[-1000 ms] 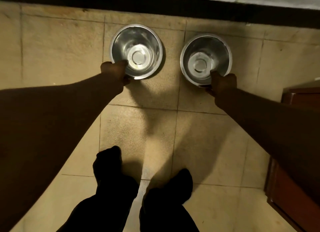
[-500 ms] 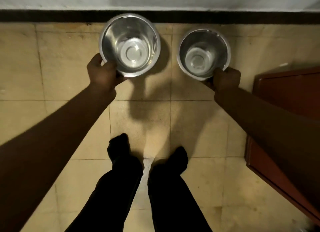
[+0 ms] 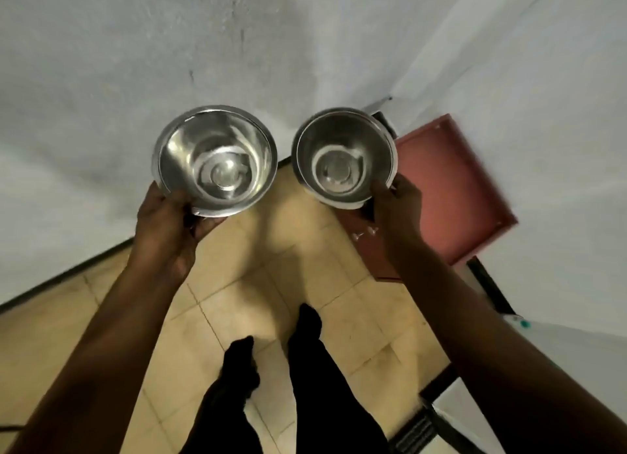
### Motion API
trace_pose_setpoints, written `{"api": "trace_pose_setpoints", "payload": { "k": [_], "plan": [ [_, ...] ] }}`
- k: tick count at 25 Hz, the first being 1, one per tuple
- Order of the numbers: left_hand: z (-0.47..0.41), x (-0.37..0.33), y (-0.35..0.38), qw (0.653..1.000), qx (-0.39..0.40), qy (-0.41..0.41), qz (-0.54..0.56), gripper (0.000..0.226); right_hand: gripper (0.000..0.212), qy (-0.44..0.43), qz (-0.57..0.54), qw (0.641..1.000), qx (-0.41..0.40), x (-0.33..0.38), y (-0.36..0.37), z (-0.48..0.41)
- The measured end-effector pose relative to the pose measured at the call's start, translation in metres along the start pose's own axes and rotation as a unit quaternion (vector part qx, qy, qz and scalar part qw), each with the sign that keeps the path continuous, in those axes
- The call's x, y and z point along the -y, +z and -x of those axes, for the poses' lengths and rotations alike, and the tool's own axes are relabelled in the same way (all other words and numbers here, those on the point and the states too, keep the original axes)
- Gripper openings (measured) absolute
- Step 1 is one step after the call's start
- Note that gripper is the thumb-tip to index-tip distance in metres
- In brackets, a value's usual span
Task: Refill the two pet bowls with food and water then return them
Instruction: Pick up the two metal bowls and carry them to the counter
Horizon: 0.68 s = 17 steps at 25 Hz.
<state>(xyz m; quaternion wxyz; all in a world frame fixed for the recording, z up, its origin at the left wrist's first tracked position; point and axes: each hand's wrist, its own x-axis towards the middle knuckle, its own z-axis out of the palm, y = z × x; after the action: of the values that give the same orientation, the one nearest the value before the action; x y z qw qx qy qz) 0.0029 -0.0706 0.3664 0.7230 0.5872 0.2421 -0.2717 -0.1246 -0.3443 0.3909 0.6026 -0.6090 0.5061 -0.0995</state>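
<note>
- The left bowl, of shiny steel, is gripped at its near rim by the left hand; the thumb is laid over the rim edge and the fingers are curled beneath the bowl's underside, so only their tips are seen.
- The right bowl, also steel, is pinched at its near right rim by the right hand; the thumb is pressed on the rim, while the remaining fingers are hidden below and their spread cannot be told.
- Both bowls are held upright and apart, side by side, in the air above the tiled floor; nothing is seen inside either.
- A red cabinet is seen just behind the right hand; a pale wall fills the background.
</note>
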Motion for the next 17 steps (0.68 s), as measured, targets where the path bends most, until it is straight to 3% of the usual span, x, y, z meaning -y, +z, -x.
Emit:
{"api": "trace_pose_setpoints", "payload": {
  "k": [4,6,9,17],
  "plan": [
    [0.115,-0.09,0.059,0.989,0.142,0.018,-0.04,0.046,0.023,-0.032,-0.082,0.99,-0.107,0.084,-0.101,0.132],
    [0.138,-0.103,0.068,0.983,0.168,0.02,-0.07,0.047,0.021,-0.04,-0.085,0.988,-0.123,0.088,-0.126,0.169],
    [0.23,-0.134,0.103,0.947,0.286,0.028,-0.146,0.048,0.017,-0.06,-0.178,0.951,-0.246,0.086,-0.2,0.288],
    [0.383,-0.05,0.142,0.844,0.453,-0.009,-0.286,0.049,0.021,-0.031,-0.272,0.871,-0.408,-0.018,-0.289,0.49]
  ]
}}
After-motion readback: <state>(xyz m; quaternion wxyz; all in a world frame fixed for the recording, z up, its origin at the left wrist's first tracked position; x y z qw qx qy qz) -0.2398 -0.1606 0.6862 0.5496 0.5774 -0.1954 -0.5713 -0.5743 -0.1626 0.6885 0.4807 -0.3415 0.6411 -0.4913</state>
